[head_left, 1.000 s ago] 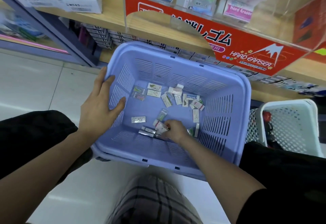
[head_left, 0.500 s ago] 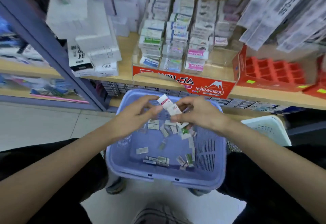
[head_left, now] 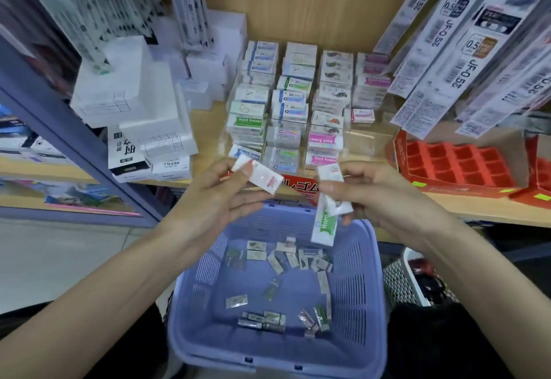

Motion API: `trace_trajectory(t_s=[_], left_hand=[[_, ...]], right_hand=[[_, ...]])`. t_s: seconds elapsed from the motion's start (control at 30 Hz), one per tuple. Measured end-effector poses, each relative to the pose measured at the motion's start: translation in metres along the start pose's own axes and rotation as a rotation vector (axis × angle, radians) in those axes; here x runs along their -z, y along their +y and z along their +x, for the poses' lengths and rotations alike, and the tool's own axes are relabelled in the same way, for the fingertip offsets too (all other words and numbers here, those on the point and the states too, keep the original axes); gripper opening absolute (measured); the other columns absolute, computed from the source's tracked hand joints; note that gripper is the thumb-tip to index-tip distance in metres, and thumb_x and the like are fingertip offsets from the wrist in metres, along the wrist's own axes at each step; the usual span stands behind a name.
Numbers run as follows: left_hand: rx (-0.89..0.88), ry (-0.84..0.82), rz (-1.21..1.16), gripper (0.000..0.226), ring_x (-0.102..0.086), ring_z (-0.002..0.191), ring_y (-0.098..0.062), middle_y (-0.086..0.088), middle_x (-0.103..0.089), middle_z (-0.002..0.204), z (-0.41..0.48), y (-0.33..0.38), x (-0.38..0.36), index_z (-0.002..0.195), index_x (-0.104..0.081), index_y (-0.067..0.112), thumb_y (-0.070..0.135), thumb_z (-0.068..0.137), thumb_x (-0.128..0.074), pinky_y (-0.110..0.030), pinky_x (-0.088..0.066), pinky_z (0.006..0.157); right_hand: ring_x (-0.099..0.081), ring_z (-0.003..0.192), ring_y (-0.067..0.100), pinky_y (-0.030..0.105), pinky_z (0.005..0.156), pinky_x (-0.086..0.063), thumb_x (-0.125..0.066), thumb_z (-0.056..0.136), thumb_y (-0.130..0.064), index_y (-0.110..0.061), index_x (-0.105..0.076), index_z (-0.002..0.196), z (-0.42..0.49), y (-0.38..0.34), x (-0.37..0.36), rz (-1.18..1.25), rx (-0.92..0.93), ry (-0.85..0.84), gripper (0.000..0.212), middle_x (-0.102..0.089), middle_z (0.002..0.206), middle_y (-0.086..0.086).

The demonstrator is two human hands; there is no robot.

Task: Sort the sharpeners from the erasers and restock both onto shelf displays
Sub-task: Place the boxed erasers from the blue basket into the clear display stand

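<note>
My left hand (head_left: 217, 199) pinches a white wrapped eraser with a pink mark (head_left: 262, 180) between thumb and fingers, above the basket. My right hand (head_left: 384, 199) grips two or three wrapped erasers, one white with a red mark (head_left: 332, 187) and one with green "Hard" lettering (head_left: 324, 226) hanging down. Below them the lilac plastic basket (head_left: 369, 304) holds several small wrapped erasers (head_left: 283, 259) scattered on its floor. On the wooden shelf a clear display tray (head_left: 366, 140) holds rows of stacked erasers (head_left: 286, 101).
White refill boxes (head_left: 143, 101) stand on the shelf at left. A red compartment tray (head_left: 456, 161) sits on the shelf at right, under hanging refill packs (head_left: 465, 50). A white mesh basket (head_left: 399, 283) stands right of the lilac one. A purple shelf upright (head_left: 59, 122) runs diagonally at left.
Both hands rose from the basket toward the shelf. The left hand took one eraser off the bunch and drew it left; the right hand keeps the others.
</note>
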State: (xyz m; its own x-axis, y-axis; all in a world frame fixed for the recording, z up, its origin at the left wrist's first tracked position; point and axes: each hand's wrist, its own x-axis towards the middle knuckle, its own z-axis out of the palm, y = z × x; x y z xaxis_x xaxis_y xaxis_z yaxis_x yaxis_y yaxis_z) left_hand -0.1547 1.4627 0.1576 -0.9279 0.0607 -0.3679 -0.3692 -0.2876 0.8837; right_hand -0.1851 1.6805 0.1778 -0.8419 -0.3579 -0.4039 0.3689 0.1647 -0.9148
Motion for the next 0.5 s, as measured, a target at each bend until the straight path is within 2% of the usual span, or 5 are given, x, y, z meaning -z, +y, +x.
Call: trace_trajectory(t_s=[0.17,0.27,0.33,0.43,0.5], left_hand=[[0.019,0.029,-0.049,0.022,-0.071,0.09,-0.022,-0.008,-0.073,0.099,0.008,0.001,-0.008,0.111,-0.058,0.011,0.022,0.093,-0.051,-0.03,-0.058,0.08],[0.02,0.048,-0.024,0.012,-0.071,0.081,-0.02,-0.006,-0.072,0.089,0.014,0.003,-0.014,0.101,-0.058,0.016,0.022,0.094,-0.05,-0.029,-0.058,0.074],[0.059,0.065,-0.088,0.009,-0.071,0.084,-0.026,-0.01,-0.071,0.093,0.02,0.005,-0.015,0.098,-0.055,0.018,0.02,0.097,-0.047,-0.03,-0.059,0.07],[0.104,0.064,-0.135,0.007,-0.072,0.077,-0.028,-0.012,-0.068,0.089,0.027,0.009,-0.017,0.099,-0.05,0.017,0.016,0.099,-0.044,-0.031,-0.059,0.064],[0.122,0.058,-0.138,0.009,-0.07,0.068,-0.025,-0.008,-0.063,0.082,0.031,0.009,-0.017,0.099,-0.048,0.016,0.017,0.092,-0.053,-0.033,-0.059,0.063]], right_hand=[[-0.068,0.079,0.013,0.021,0.064,-0.055,-0.067,0.071,-0.018,-0.006,-0.065,0.103,0.011,-0.004,0.0,0.199,0.08,0.093,0.034,-0.073,0.089,0.006],[-0.068,0.086,0.019,0.026,0.071,-0.056,-0.068,0.07,-0.019,-0.004,-0.064,0.107,0.021,-0.004,-0.006,0.226,0.114,0.154,0.041,-0.071,0.099,0.013],[-0.068,0.088,0.022,0.028,0.073,-0.058,-0.069,0.067,-0.02,-0.003,-0.064,0.107,0.025,-0.005,-0.007,0.265,0.128,0.212,0.043,-0.07,0.102,0.016],[-0.069,0.086,0.022,0.028,0.066,-0.058,-0.068,0.068,-0.018,-0.004,-0.064,0.104,0.029,-0.008,-0.002,0.338,0.154,0.281,0.039,-0.071,0.098,0.013],[-0.069,0.079,0.019,0.023,0.06,-0.056,-0.068,0.068,-0.017,-0.005,-0.064,0.101,0.031,-0.01,0.001,0.398,0.138,0.293,0.035,-0.07,0.089,0.008]])
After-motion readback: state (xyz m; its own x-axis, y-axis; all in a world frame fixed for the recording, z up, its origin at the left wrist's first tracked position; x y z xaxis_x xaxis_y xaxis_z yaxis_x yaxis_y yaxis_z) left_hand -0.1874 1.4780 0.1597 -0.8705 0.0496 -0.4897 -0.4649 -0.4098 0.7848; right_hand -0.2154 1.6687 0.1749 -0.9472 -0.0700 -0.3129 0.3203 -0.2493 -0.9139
